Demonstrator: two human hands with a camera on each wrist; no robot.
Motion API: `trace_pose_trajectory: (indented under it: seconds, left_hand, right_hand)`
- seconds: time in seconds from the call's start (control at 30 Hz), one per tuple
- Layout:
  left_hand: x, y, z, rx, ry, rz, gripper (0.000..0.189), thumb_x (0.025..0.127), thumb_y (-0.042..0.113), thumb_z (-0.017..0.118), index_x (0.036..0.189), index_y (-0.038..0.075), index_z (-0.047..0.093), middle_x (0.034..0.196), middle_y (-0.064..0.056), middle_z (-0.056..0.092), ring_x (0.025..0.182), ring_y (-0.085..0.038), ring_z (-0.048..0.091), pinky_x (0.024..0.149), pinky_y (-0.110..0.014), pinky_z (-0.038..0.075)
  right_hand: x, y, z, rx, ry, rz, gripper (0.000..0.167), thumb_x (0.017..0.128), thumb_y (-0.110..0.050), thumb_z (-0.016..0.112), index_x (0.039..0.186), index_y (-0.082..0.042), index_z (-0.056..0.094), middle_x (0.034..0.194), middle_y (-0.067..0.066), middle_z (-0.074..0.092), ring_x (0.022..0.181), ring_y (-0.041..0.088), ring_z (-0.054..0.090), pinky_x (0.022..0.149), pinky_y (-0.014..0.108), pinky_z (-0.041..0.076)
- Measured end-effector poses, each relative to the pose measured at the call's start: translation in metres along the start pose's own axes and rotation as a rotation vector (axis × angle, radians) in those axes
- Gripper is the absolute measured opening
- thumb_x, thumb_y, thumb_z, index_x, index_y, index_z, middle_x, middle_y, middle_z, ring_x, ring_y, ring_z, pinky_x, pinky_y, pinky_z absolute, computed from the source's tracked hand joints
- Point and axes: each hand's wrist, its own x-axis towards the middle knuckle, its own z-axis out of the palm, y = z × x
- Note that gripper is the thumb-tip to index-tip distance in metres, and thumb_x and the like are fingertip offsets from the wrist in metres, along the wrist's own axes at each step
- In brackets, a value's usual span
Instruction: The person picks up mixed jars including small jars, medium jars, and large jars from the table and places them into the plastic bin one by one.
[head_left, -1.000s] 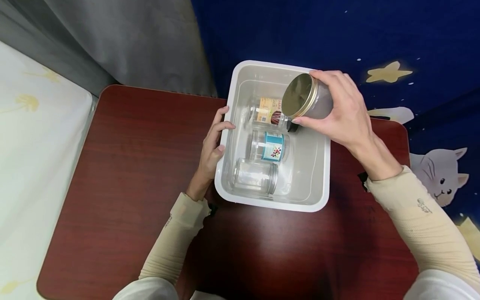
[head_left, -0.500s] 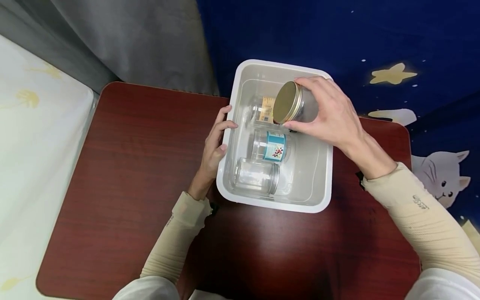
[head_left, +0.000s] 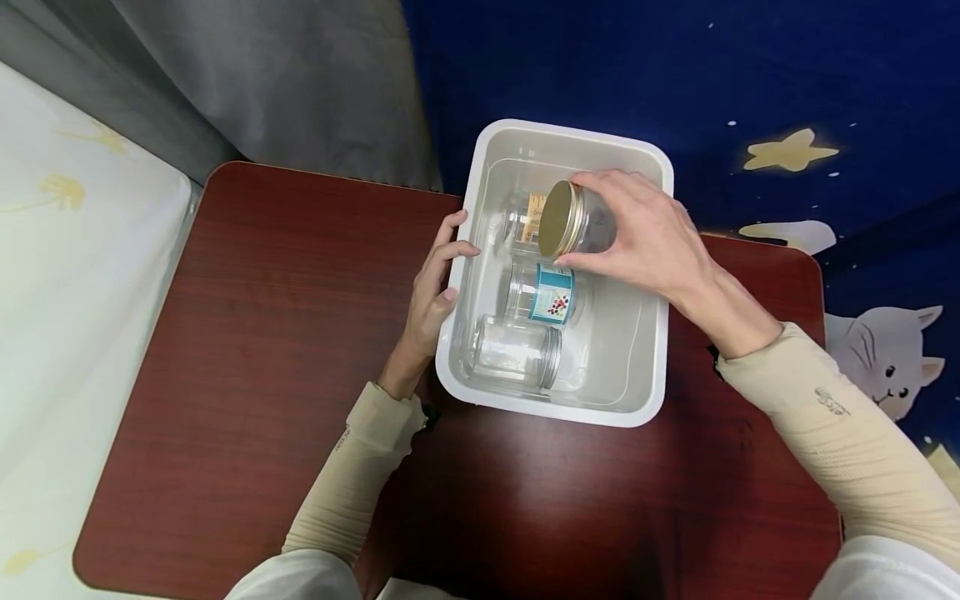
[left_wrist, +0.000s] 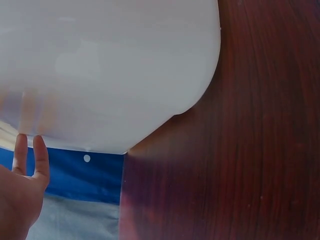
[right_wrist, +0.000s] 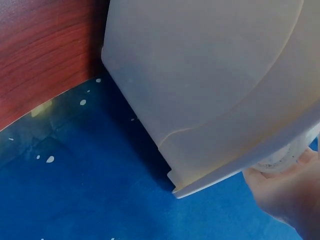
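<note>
My right hand [head_left: 648,237] grips a clear jar with a gold lid [head_left: 558,220], held tilted over the inside of a white plastic tub [head_left: 626,350]. In the right wrist view the tub's wall hides most of the jar; its round base [right_wrist: 277,160] shows at the fingers. Straight fingers of my left hand [head_left: 429,304] rest over the tub's left rim, and the left wrist view shows two of them at the edge. Inside lie a jar with an orange label [head_left: 534,215], partly covered by the held jar, a jar with a blue label [head_left: 552,292], and a plain silver-lidded jar [head_left: 510,350].
The tub stands on a dark red wooden table [head_left: 300,333], near its far edge. Beyond hang a grey curtain [head_left: 300,83] and a dark blue cloth [head_left: 750,67] with stars and a cat picture. A white patterned cloth [head_left: 75,292] is at the left.
My right hand has moved left and slightly down with the gold-lidded jar, deeper over the tub, covering more of the orange-labelled jar. My left hand keeps its place on the rim.
</note>
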Motion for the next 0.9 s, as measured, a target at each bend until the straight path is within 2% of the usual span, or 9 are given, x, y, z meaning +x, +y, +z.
trace_pose_trajectory:
  seconds: [0.17,0.47,0.9]
  left_hand:
    - [-0.001,-0.002,0.0,-0.005,0.001,-0.007,0.078,0.093,0.068,0.045,0.115,-0.005,0.056,0.157,-0.015,0.033,0.144,-0.033,0.029,0.111,-0.048,0.027]
    - [-0.001,-0.003,0.0,-0.003,0.004,-0.007,0.078,0.093,0.068,0.044,0.115,-0.006,0.056,0.156,-0.014,0.033,0.144,-0.034,0.029,0.111,-0.048,0.027]
    - [0.0,-0.002,0.0,-0.009,0.004,0.005,0.079,0.093,0.069,0.045,0.115,-0.006,0.056,0.156,-0.014,0.034,0.144,-0.034,0.029,0.111,-0.047,0.028]
  right_hand:
    - [0.003,0.001,0.006,-0.001,-0.018,-0.042,0.091,0.064,-0.056,0.089,0.139,-0.016,0.056,0.134,0.003,0.06,0.124,0.025,0.053,0.104,0.043,0.04]
    - [0.004,0.002,0.014,0.026,-0.031,-0.059,0.089,0.065,-0.054,0.089,0.137,-0.013,0.057,0.133,0.004,0.06,0.128,0.025,0.051,0.108,0.041,0.037]
    - [0.005,0.001,0.026,0.021,-0.092,-0.071,0.09,0.066,-0.05,0.09,0.139,-0.01,0.055,0.13,0.007,0.062,0.123,0.026,0.055,0.104,0.044,0.04]
